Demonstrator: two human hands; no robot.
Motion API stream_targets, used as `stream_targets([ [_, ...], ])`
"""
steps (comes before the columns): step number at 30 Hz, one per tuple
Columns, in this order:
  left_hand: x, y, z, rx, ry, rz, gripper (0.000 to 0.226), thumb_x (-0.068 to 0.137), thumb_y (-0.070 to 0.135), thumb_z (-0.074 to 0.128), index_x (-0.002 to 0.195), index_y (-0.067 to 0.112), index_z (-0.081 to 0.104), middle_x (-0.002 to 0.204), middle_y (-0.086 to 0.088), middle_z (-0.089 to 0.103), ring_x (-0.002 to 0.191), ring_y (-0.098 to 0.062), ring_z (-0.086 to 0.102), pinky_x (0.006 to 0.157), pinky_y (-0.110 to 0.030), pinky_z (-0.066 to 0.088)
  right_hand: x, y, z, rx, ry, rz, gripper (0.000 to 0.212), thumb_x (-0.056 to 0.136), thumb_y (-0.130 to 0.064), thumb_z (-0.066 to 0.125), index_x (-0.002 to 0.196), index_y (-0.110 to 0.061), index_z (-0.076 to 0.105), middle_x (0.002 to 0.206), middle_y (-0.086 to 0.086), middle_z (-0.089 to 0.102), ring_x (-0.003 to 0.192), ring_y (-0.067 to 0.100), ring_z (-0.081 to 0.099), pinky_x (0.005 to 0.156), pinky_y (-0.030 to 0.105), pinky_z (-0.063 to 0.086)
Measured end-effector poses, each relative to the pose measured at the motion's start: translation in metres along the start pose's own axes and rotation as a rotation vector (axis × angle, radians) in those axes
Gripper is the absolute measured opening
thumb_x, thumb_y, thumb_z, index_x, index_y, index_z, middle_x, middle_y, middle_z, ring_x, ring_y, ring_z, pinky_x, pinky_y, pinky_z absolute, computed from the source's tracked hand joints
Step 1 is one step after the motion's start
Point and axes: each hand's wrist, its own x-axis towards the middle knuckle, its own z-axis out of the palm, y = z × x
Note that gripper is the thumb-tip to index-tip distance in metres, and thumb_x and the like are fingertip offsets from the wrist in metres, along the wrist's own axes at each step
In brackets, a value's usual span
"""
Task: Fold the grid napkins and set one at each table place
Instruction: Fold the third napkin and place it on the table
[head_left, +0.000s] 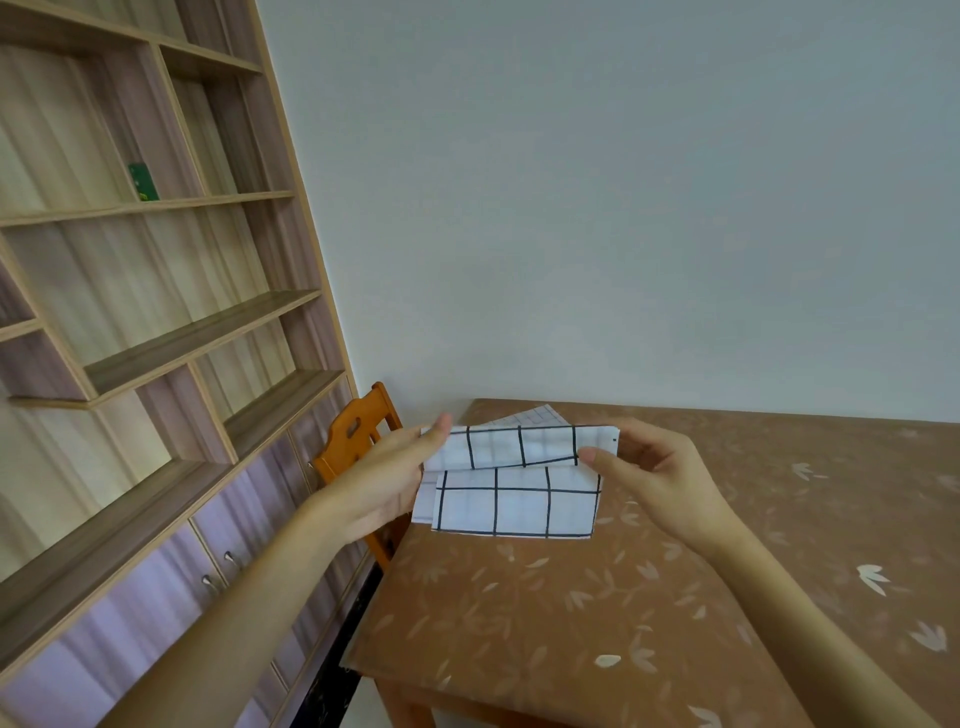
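A white napkin with a black grid (519, 486) hangs between my two hands above the table's near left corner, its upper part bent over toward me. My left hand (387, 480) holds its left edge, fingers mostly straight with the thumb hidden behind the cloth. My right hand (657, 475) pinches the right end of the folded-over flap between thumb and fingertips. A second grid napkin (535, 417) lies flat on the table (597, 613) behind the held one, mostly hidden by it.
The table carries a brown leaf-patterned cover and stands against a pale wall. An orange wooden chair (358, 441) is tucked at the table's left side. A tall shelf unit with cabinet doors (156, 364) fills the left.
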Motion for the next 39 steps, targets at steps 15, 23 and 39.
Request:
stream_targets([
  [15,0.013,-0.008,-0.013,0.257,-0.15,-0.015,0.041,0.079,0.026,0.084,0.119,0.024,0.074,0.125,0.0,0.074,0.116,-0.017,0.07,0.096,-0.033,0.058,-0.003,0.023,-0.007,0.021,-0.107,0.009,0.047,0.094,0.017,0.05,0.093,-0.017,0.081,0.107,0.012,0.073,0.106,0.034,0.066,0.092,0.042,0.052],
  [23,0.036,-0.028,0.0,0.69,-0.227,0.024,0.041,0.08,0.035,0.085,0.115,0.016,0.074,0.114,0.004,0.077,0.106,-0.012,0.073,0.101,-0.043,0.056,-0.003,0.039,-0.001,0.012,-0.196,0.213,0.041,0.098,-0.001,0.042,0.107,-0.017,0.079,0.118,-0.001,0.074,0.116,0.019,0.066,0.097,0.039,0.052],
  [39,0.111,-0.151,-0.044,0.72,-0.251,-0.133,0.021,0.08,0.044,0.082,0.088,0.025,0.079,0.095,0.009,0.08,0.095,-0.006,0.074,0.092,-0.039,0.059,-0.028,0.168,0.012,-0.143,-0.009,0.616,0.017,0.082,-0.03,0.081,0.075,-0.018,0.07,0.061,0.003,0.065,0.058,0.012,0.062,0.065,0.037,0.055],
])
